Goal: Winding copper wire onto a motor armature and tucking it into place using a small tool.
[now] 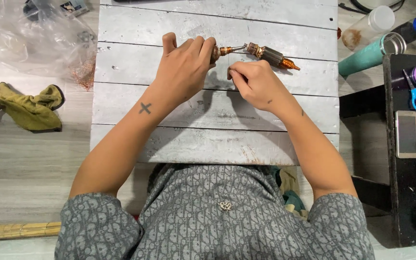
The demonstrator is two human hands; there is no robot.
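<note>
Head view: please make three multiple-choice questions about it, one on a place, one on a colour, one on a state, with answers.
1. Where does the rotor lie?
A. on the grey board
B. on the black shelf
C. on the person's lap

2. What colour is the cloth at the left?
A. blue
B. olive green
C. white

3. How is the left hand?
A. flat and open on the board
B. closed around one end of the rotor
C. holding the scissors

Answers:
1 A, the rotor rests on the planks by the right hand.
2 B, the crumpled cloth is olive green.
3 B, its fingers wrap the copper-wound end.
</note>
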